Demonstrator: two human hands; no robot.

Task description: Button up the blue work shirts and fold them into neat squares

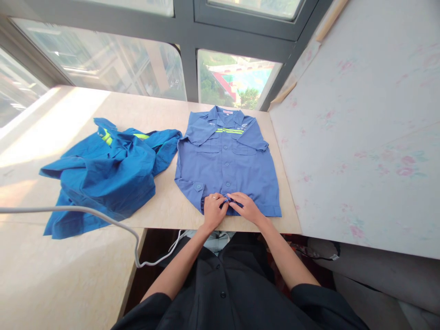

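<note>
Your left hand (213,212) and right hand (248,209) meet at the fingertips, pinching bunched cloth at the front hem of the blue shirt (225,160), spread face up on the pale tabletop (161,201); whether a button sits between them is hidden. Best pinch lightly, both front edges level, and smooth the rumpled hem by the tab (198,186). Farther left, the darker garment (110,172) lies apart from the shirt.

Bare forearms (185,263) angled inward, both hands (248,208) close together, fingers (238,197) bent, fingertips nearly meeting
</note>
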